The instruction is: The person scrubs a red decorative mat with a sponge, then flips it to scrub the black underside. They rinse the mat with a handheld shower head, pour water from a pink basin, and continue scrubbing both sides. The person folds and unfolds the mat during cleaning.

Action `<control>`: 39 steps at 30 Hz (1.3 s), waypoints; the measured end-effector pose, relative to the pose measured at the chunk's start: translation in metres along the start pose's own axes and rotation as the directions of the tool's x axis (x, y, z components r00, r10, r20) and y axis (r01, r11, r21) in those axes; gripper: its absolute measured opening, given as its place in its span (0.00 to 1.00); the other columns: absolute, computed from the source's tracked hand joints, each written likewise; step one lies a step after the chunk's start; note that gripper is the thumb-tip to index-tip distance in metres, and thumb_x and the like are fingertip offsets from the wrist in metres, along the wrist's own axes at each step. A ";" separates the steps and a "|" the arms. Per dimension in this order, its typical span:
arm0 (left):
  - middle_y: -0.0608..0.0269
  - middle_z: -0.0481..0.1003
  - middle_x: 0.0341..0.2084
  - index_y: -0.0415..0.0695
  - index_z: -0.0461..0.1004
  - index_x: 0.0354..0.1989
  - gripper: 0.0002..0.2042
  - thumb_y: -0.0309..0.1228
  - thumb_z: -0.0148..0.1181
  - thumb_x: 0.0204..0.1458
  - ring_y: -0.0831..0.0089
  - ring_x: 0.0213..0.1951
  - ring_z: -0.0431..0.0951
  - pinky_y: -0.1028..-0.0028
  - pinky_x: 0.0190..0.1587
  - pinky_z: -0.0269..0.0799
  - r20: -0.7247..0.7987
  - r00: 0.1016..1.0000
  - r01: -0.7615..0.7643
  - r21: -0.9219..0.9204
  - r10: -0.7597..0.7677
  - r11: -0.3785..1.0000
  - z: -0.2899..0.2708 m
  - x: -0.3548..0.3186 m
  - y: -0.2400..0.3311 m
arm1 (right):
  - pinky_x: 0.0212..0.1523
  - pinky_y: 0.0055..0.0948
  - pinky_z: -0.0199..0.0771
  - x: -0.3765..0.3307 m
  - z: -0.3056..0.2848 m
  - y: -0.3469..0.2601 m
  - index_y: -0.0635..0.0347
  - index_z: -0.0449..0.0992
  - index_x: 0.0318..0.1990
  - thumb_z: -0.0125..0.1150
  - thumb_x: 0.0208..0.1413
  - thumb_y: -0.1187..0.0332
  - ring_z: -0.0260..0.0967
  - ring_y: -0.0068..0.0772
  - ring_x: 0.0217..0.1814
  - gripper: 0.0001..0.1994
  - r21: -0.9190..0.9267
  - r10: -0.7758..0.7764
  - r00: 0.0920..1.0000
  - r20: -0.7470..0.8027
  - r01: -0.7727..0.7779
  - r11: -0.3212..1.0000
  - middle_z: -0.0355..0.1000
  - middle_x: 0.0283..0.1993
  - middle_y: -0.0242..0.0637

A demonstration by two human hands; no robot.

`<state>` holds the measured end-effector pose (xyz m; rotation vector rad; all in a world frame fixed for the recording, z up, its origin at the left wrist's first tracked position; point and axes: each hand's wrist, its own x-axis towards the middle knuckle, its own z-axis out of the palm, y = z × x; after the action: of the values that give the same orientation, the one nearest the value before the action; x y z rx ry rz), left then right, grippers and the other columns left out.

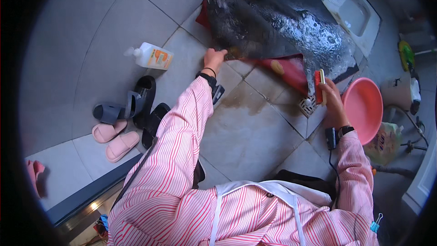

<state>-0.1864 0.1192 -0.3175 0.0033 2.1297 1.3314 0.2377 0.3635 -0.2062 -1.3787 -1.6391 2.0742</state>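
Note:
A wet mat [255, 27] with a dark underside and a red face lies partly folded over on the tiled floor, suds shining on its right part. My left hand [215, 59] is closed at the mat's near left corner and grips its edge; the fingertips are partly hidden. In my right hand [333, 100] is a scrub brush [320, 86] with red bristles and a pale back, held upright off the mat's near right side. Just below the brush, a square floor drain [307, 106] is set in the tiles.
A pink basin [374, 111] stands right of my right hand, with a detergent bag [384, 143] near it. At the far right is a squat toilet [374, 20]. To the left are a white pump bottle [154, 56], dark slippers [144, 93] and pink slippers [122, 146].

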 end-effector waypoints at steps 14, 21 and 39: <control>0.60 0.78 0.42 0.37 0.75 0.47 0.10 0.27 0.50 0.65 0.72 0.42 0.79 0.71 0.49 0.76 0.146 0.972 -0.076 -0.553 0.186 0.829 -0.027 -0.133 0.018 | 0.57 0.37 0.75 0.033 0.291 -0.040 0.54 0.79 0.53 0.73 0.48 0.58 0.71 0.46 0.58 0.24 -0.156 -0.588 0.674 0.447 0.706 0.690 0.70 0.57 0.43; 0.68 0.78 0.36 0.43 0.74 0.47 0.08 0.29 0.53 0.65 0.81 0.25 0.74 0.82 0.23 0.68 0.078 0.995 -0.030 -0.401 0.067 0.916 -0.073 -0.194 -0.007 | 0.51 0.44 0.77 0.146 0.268 -0.017 0.51 0.82 0.46 0.68 0.49 0.61 0.74 0.51 0.49 0.16 -0.699 -0.652 0.542 0.530 0.715 0.027 0.72 0.51 0.43; 0.72 0.73 0.24 0.47 0.74 0.34 0.04 0.29 0.57 0.62 0.82 0.22 0.71 0.81 0.24 0.66 0.168 0.966 0.256 -0.479 -0.198 0.840 -0.067 -0.210 -0.105 | 0.54 0.40 0.77 0.179 0.174 -0.030 0.50 0.80 0.50 0.72 0.47 0.65 0.74 0.47 0.53 0.19 -0.797 -0.685 0.489 0.539 0.560 -0.227 0.74 0.52 0.45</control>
<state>-0.0175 -0.0526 -0.2783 -0.3685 1.5799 1.6509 -0.0010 0.3662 -0.2838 -0.2713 -2.8261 0.1036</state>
